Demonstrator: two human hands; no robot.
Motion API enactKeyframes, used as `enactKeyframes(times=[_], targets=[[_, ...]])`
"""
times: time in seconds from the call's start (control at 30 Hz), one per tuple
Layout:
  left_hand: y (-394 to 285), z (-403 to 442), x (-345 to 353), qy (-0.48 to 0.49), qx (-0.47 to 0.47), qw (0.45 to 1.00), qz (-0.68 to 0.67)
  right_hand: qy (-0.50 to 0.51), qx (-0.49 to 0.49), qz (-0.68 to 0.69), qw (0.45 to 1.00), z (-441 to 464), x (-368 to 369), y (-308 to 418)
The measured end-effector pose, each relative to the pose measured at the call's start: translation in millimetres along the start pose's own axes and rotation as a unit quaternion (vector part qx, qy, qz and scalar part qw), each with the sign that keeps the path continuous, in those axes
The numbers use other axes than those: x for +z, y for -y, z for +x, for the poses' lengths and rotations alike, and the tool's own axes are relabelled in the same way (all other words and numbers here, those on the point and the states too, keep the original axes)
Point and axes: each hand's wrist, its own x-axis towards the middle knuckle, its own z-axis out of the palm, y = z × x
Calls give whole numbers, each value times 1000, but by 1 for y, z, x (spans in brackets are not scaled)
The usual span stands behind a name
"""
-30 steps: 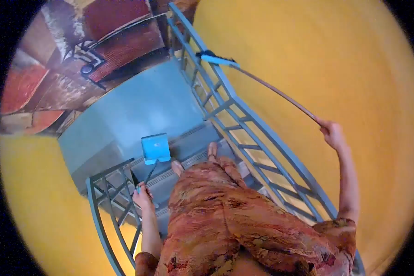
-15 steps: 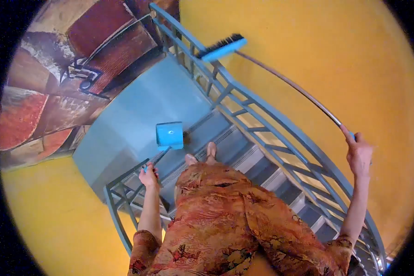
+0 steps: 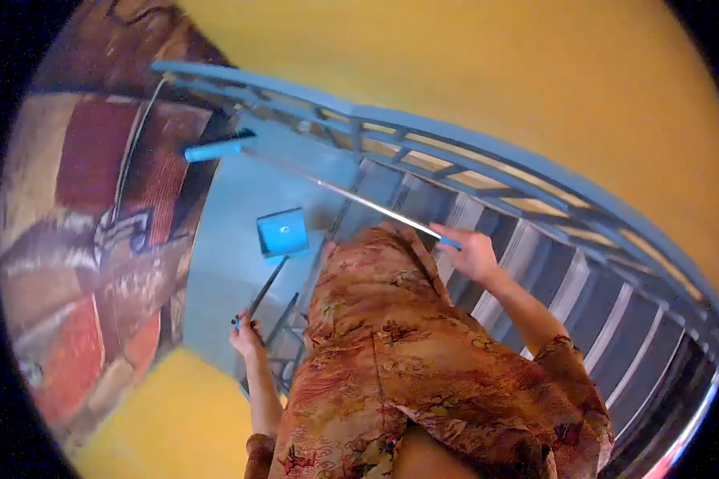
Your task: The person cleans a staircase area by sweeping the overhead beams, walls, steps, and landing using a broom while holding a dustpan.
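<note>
My right hand (image 3: 473,254) is closed around the blue end of a long-handled broom (image 3: 375,207). The broom's blue head (image 3: 213,149) with dark bristles is raised at the upper left, bristles turned up and away from me. Lower left, my left hand (image 3: 248,334) grips the top of a dark upright handle. That handle belongs to a blue dustpan (image 3: 283,231), which hangs or stands over the blue landing; contact with the floor cannot be made out. A small pale spot shows in the pan.
A blue metal railing (image 3: 455,140) curves along the far side of the stairs. Grey steps with pale edges (image 3: 527,247) run down to the right. Bluish landing floor (image 3: 216,263) lies left, beside a painted mural wall (image 3: 96,152). Yellow walls (image 3: 535,64) surround the stairwell.
The broom has swung left and down from above the railing to over the landing, with my right hand moving inward. My view and body have turned; the dustpan has shifted slightly left.
</note>
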Motion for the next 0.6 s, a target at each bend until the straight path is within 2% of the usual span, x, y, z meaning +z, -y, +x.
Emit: enactKeyframes(times=[0.1,0.17,0.27,0.3,0.33,0.43,0.47,0.5,0.57,0.6], targets=[[31,60,-8,64,55,994,70,2,87,-84,993,-74,42,-10],[50,129,10,63,44,987,138,-1,165,-127,978,-106,81,-15],[79,207,8,155,138,970,128,-47,220,-194,955,-174,141,-10],[63,208,16,123,124,970,168,-46,246,-202,947,-183,146,-3],[60,201,18,131,121,971,161,-47,266,-196,943,-194,139,9],[52,209,20,204,153,955,154,-91,323,-199,921,-249,134,50],[49,213,15,236,170,944,158,-125,315,-199,920,-266,130,68],[44,214,15,252,170,939,162,-95,365,-199,904,-285,120,89],[9,191,14,287,157,914,241,-131,429,-200,871,-326,89,132],[-3,175,11,305,180,896,269,-153,450,-198,857,-350,86,152]])
